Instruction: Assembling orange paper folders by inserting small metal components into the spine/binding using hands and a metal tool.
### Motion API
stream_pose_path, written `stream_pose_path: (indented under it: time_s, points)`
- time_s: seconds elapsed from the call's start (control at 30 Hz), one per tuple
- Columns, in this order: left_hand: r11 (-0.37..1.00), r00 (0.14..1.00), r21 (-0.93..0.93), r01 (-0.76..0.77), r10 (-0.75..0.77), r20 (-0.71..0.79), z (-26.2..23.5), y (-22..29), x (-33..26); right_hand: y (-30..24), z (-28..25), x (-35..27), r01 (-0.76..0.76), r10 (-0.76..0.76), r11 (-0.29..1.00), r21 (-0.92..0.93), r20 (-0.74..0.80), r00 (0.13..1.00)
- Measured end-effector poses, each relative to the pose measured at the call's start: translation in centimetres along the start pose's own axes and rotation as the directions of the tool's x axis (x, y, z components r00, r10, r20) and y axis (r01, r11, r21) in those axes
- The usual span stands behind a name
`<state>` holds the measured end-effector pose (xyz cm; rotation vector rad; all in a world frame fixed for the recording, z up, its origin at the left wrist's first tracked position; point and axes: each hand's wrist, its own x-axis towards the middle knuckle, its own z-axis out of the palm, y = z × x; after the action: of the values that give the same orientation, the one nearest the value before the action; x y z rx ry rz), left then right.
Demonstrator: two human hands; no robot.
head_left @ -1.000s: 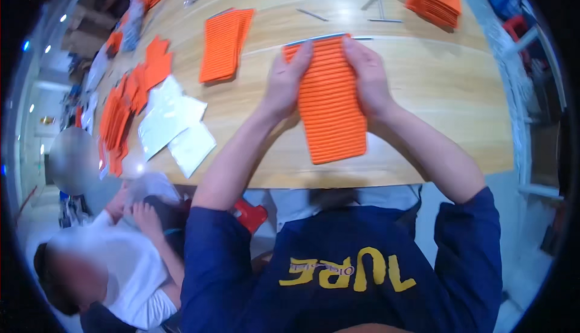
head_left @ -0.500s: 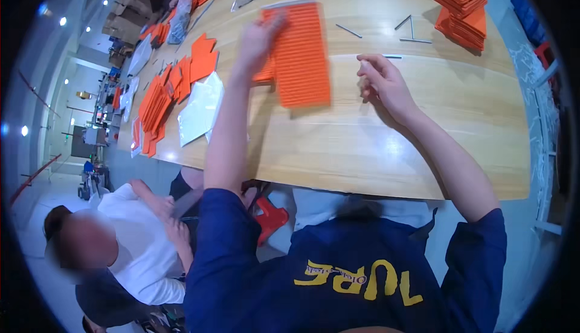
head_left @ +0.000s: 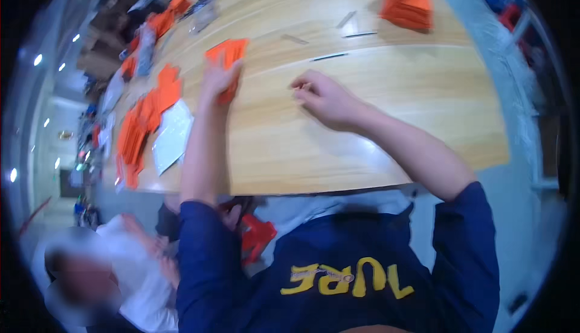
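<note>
At the left-middle of the table (head_left: 362,152), my left hand (head_left: 219,82) rests on orange folded pieces (head_left: 232,49), its thumb apart from the fingers. The hand covers much of them, and blur hides their ribs. My right hand (head_left: 326,100) hovers over the table to the right, fingers loosely bent. A small gap shows between its thumb and index finger, and I see nothing held there. Just beyond that hand lies a thin dark rod (head_left: 329,57). Another thin rod (head_left: 360,34) lies farther off, near two pale blurred strips.
Left of my left arm lie spread orange pieces (head_left: 136,131) and a shiny clear plastic bag (head_left: 173,137). An orange stack (head_left: 408,7) stands at the far right. A seated person in a white top (head_left: 133,272) is at the lower left, beside a red stool (head_left: 257,236).
The ribbed orange piece my left hand held up is now down under that hand, farther left. My right hand has shifted left. The whole view has turned and is more blurred.
</note>
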<state>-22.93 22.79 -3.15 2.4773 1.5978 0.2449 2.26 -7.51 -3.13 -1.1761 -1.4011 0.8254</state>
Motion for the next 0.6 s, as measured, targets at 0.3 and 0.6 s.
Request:
stream_pose_path:
  time_s: [0.3, 0.6]
  points:
    - [0.877, 0.848, 0.168, -0.451, 0.479, -0.226, 6.5, 11.5, -7.1, -1.6, -7.2, 3.4, 0.282, -0.430, 0.847, -0.450, -0.269, 0.861]
    - [0.941, 0.937, -0.027, -0.337, 0.332, -0.105, 5.4, 12.4, -6.6, 1.2, -26.9, 9.7, -0.273, -0.541, 0.036, -0.961, -0.248, 0.803]
